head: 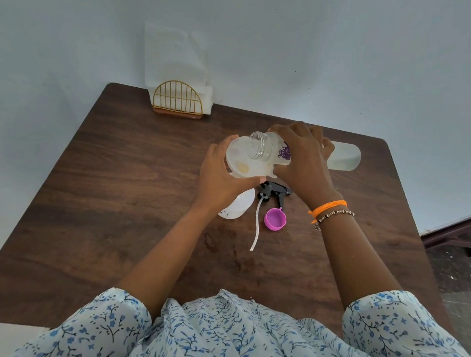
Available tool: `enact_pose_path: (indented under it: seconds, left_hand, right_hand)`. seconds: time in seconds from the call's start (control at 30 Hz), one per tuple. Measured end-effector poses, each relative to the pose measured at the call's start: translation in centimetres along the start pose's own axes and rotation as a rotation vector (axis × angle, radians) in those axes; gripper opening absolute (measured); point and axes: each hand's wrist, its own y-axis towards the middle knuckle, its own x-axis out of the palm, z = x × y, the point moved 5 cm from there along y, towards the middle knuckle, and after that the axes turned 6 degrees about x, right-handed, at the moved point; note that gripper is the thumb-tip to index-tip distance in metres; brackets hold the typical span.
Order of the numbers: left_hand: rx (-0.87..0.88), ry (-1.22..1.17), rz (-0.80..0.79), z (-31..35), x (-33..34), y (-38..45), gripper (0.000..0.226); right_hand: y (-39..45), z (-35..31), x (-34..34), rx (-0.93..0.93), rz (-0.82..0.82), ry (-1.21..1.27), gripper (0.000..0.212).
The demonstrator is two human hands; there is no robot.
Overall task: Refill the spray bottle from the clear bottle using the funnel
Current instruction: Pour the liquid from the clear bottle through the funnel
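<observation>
Clear bottle (272, 150) in right hand (301, 163) grip, mouth over funnel (240, 159) in left hand (222, 177)

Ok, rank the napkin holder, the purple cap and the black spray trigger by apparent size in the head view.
1. Gold wire napkin holder, though it sits farthest.
2. Black plastic spray trigger, partly hidden by the hands.
3. Round purple plastic cap.

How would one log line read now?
left hand: holds funnel | right hand: tilts clear bottle over funnel | spray head: off, on table
</observation>
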Motion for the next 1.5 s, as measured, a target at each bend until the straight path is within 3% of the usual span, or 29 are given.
enact_pose_path:
  seconds: [1.5]
  left_hand:
    - [0.003,-0.007,-0.005,0.69,-0.18,-0.34,0.080]
  right_hand:
    - [-0.01,0.01,0.09,0.006,-0.005,-0.042,0.063]
